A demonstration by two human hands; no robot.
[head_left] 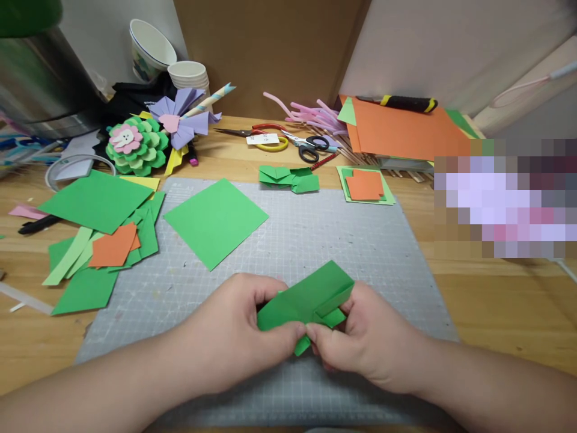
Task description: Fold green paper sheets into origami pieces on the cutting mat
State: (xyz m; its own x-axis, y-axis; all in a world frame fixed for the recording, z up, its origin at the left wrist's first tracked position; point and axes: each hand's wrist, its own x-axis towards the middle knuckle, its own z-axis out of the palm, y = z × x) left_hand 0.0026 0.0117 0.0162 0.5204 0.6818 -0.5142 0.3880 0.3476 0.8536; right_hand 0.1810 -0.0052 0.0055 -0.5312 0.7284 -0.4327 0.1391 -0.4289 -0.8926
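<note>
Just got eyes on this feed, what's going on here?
A person is holding a folded piece of green paper in both hands, the left hand and the right hand, with their thumb tips close together at its near edge. They work above a gray cutting mat. A flat green sheet lies on the mat beyond the left hand, and another folded green piece sits at its far edge. Green and orange scraps are heaped at the left.
</note>
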